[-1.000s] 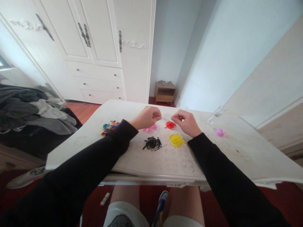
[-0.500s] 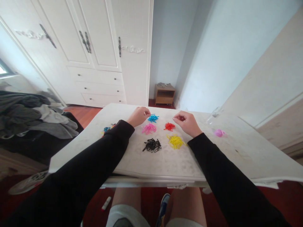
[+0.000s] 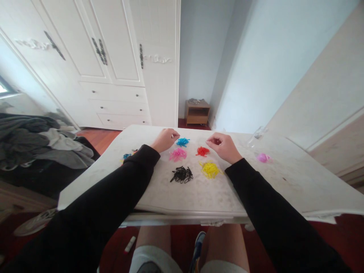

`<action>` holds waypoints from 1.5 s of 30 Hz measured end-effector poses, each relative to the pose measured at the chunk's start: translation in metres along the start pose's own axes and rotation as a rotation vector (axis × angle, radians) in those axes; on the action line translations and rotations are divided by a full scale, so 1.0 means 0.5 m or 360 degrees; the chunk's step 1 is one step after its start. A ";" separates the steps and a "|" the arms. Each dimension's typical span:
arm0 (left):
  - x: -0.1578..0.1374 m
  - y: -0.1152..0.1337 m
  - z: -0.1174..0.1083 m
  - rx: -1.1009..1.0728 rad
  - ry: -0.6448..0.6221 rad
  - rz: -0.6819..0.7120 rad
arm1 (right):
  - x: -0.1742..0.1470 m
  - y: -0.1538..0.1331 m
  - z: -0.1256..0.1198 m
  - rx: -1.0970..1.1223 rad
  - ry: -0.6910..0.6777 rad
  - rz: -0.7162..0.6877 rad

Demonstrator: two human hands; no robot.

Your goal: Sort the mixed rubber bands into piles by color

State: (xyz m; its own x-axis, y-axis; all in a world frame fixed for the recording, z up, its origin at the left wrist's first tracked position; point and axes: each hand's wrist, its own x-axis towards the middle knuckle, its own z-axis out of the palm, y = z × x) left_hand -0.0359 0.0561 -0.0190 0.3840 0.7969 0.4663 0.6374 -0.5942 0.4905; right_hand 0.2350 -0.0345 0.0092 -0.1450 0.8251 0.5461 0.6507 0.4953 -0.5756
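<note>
Several small heaps of coloured rubber bands lie on the white table (image 3: 176, 197). My left hand (image 3: 165, 139) is closed in a pinch just left of the blue rubber bands (image 3: 182, 142); anything between its fingertips is too small to make out. Just beyond and right of the red rubber bands (image 3: 203, 151), my right hand (image 3: 224, 146) has thumb and fingers curled together, their contents also unclear. Nearer to me are the pink rubber bands (image 3: 178, 154), the black rubber bands (image 3: 182, 174) and the yellow rubber bands (image 3: 210, 170).
More mixed coloured bits (image 3: 127, 156) are partly hidden beyond my left sleeve. At the right lie a pink bundle (image 3: 263, 157) and a clear plastic container (image 3: 257, 137). Clothes (image 3: 34, 140) are piled left of the table. A white wardrobe (image 3: 119, 57) stands behind.
The view has shifted slightly. A blue strand near my left fingertips no longer stands out from the heap. Both hands keep nearly the same places and stay pinched.
</note>
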 end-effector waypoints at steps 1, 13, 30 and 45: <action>-0.002 0.005 -0.001 -0.0083 0.0014 -0.0014 | 0.000 0.000 0.000 0.0003 -0.0010 0.0004; -0.046 0.125 0.014 -0.0696 -0.0100 0.0278 | -0.005 -0.015 0.013 0.0256 -0.0369 -0.0129; -0.054 0.142 0.016 -0.0721 -0.0149 0.0238 | -0.011 -0.035 0.009 0.0280 -0.0269 -0.0244; -0.055 0.152 0.002 -0.0575 -0.0112 0.0198 | -0.009 -0.030 0.001 0.0282 -0.0227 -0.0124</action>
State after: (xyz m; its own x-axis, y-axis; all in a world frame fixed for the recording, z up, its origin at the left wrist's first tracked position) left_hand 0.0025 -0.0109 0.0045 0.4964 0.7146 0.4929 0.3115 -0.6766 0.6672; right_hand 0.2254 -0.0457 0.0152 -0.3015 0.8064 0.5087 0.4944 0.5884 -0.6398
